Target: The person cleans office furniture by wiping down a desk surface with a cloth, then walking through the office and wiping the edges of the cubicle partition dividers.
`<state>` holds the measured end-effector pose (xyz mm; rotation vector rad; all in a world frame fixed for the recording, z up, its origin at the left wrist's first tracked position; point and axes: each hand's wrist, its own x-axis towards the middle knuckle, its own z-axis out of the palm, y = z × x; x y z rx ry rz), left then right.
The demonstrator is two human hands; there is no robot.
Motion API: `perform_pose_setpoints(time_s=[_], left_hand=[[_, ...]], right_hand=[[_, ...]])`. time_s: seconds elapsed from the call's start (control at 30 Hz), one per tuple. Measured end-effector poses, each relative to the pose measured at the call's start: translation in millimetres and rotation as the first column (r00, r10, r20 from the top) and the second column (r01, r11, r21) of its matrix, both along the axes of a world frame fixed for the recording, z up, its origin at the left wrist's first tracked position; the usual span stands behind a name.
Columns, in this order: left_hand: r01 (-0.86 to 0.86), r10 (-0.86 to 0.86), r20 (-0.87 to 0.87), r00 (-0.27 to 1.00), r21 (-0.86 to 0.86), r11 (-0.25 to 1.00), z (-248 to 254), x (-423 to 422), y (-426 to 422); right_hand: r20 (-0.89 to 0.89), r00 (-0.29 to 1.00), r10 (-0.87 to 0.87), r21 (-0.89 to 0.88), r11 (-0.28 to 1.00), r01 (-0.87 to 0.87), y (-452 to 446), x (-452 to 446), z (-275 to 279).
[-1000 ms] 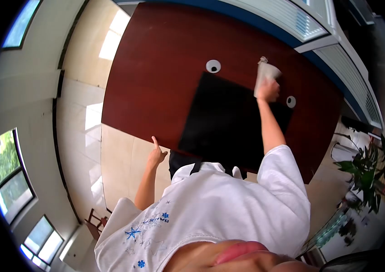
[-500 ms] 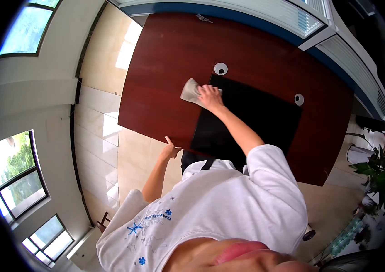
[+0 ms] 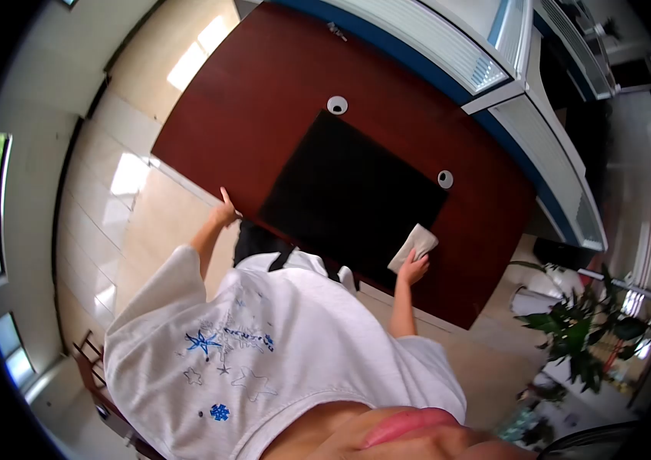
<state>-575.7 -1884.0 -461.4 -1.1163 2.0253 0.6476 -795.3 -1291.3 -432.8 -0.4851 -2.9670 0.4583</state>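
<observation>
My right hand (image 3: 413, 268) is closed on a pale cloth (image 3: 417, 245), which lies over the right edge of a black mat (image 3: 356, 192). The mat rests on a dark red-brown desk (image 3: 226, 100). At the desk's near left edge is my left hand (image 3: 226, 208), with its index finger stretched out over the edge and nothing in it. Two round white-rimmed holes, a left one (image 3: 337, 105) and a right one (image 3: 445, 179), sit in the desktop beyond the mat.
A small grey object (image 3: 336, 31) lies near the desk's far edge. Blue and white partition panels (image 3: 417, 54) stand along the far side. A leafy plant (image 3: 578, 330) is at the right, and a wooden chair (image 3: 89, 360) at the lower left.
My right hand has moved with the cloth from the mat's left edge to its right edge. Earlier it was at the mat's far right. My left hand stays by the desk edge; the view has turned.
</observation>
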Motion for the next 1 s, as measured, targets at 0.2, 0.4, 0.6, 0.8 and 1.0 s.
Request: perform_pose_setpoints(time_s=[0.2, 0.4, 0.6, 0.8, 1.0], left_hand=[[-0.073, 0.066, 0.066, 0.996, 0.109, 0.991, 45.0, -19.1, 15.6], [0.082, -0.057, -0.131, 0.99, 0.199, 0.977, 40.5, 17.2, -2.2], [0.005, 0.288, -0.489, 0.824, 0.513, 0.858, 33.8, 59.0, -56.3], [0.084, 0.074, -0.36, 0.93, 0.404, 0.911, -49.6, 192.6, -110.4], [-0.524, 0.73, -0.223, 0.645, 0.566, 0.636, -13.8, 394.9, -149.6]], right_hand=[[0.205, 0.918, -0.34, 0.029, 0.939, 0.342, 4.2, 43.4, -11.5], [0.25, 0.944, -0.214, -0.081, 0.967, 0.24, -35.6, 53.4, -27.8], [0.258, 0.964, -0.057, -0.114, 0.989, 0.089, -243.7, 108.9, -18.7], [0.147, 0.95, 0.277, -0.213, 0.946, -0.243, -465.3, 148.7, -20.5], [0.293, 0.771, 0.565, -0.446, 0.794, -0.412, -672.3, 202.1, 17.1]])
